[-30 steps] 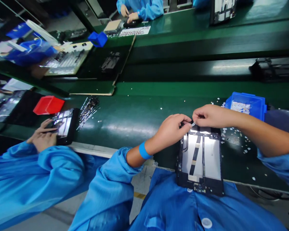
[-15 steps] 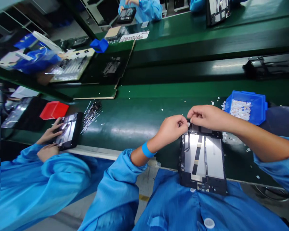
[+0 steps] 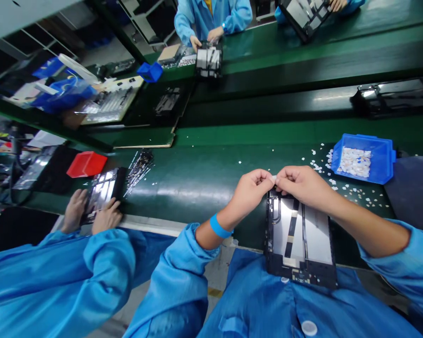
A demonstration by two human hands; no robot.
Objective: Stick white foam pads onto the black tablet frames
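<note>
At centre frame, left hand point(image 3: 249, 188) and right hand point(image 3: 301, 183) pinch one small white tab point(image 3: 274, 179) together above the open tablet chassis point(image 3: 299, 237), whose lower edge overhangs the bench.

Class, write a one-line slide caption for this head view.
Left hand and right hand pinch a small white piece above an opened tablet.

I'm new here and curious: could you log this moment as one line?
left hand: pinching white scrap | right hand: pinching same scrap | opened tablet: beneath hands | blue bin: right

tablet frame point(image 3: 299, 239) | black, open-backed, flat at bench edge | white sticker point(image 3: 274, 178) | pinched above frame's top
</note>
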